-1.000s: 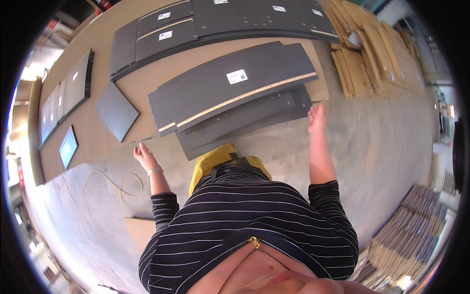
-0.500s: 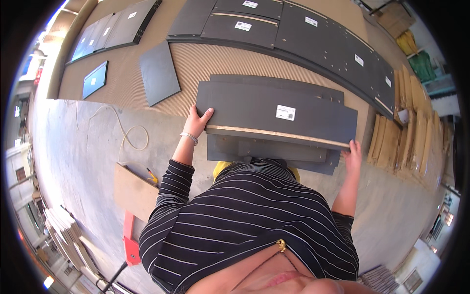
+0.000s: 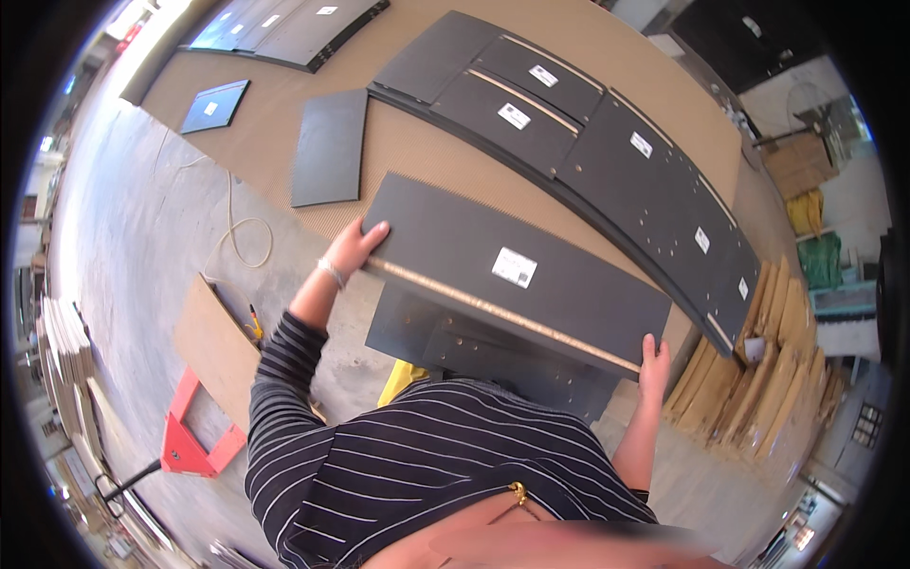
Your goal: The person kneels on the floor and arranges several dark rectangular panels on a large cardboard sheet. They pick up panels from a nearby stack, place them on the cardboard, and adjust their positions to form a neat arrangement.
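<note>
I hold a long dark grey furniture panel (image 3: 445,237) in front of me, one hand at each short end. It carries a white label, and its near edge shows bare tan board. My left hand (image 3: 355,245) grips the left end with the thumb on top. At the right end my right hand (image 3: 654,365) is closed on the near corner, thumb upward; its other fingers are mostly hidden. Beneath the held panel, close to my body, lie more dark panels (image 3: 493,356) with small holes, partly covered by it.
Corrugated cardboard (image 3: 607,38) covers the work surface. Labelled dark panels (image 3: 626,175) lie across its far side, with a loose grey panel (image 3: 329,152) and a small panel (image 3: 216,106) leftward. Folded cardboard (image 3: 758,370) is stacked at right. A red pallet jack (image 3: 190,446) and cable (image 3: 232,232) are left.
The held panel has lifted away from the panels under it and tilted, its right end nearer my body. Both hands have moved with it. My view has turned too.
</note>
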Motion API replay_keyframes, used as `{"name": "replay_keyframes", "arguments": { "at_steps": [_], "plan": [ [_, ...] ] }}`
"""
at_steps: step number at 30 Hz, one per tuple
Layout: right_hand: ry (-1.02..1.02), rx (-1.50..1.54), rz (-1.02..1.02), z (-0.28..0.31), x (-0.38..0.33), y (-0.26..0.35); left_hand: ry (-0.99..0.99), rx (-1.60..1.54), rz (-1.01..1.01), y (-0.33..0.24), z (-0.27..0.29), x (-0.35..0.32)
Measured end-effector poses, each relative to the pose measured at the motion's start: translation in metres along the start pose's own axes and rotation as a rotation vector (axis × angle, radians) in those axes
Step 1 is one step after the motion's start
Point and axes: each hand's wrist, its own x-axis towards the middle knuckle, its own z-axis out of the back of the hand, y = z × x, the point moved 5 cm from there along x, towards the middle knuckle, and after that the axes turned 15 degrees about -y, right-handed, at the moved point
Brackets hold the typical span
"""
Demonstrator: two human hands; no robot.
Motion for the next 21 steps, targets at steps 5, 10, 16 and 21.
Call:
{"name": "replay_keyframes", "arguments": {
  "at_steps": [5,10,16,21],
  "plan": [
    [-0.031,0.043,0.081,-0.073,0.086,0.059,0.014,0.246,-0.071,-0.075,0.003,0.138],
    [-0.015,0.071,0.056,-0.150,0.151,0.094,-0.023,0.608,-0.137,-0.122,-0.004,0.260],
    [0.029,-0.001,-0.018,-0.204,0.172,0.118,-0.094,0.750,-0.146,-0.136,-0.009,0.336],
    [-0.077,-0.417,0.215,-0.212,0.154,0.125,-0.439,0.917,-0.287,-0.120,-0.014,0.322]
  ]
}}
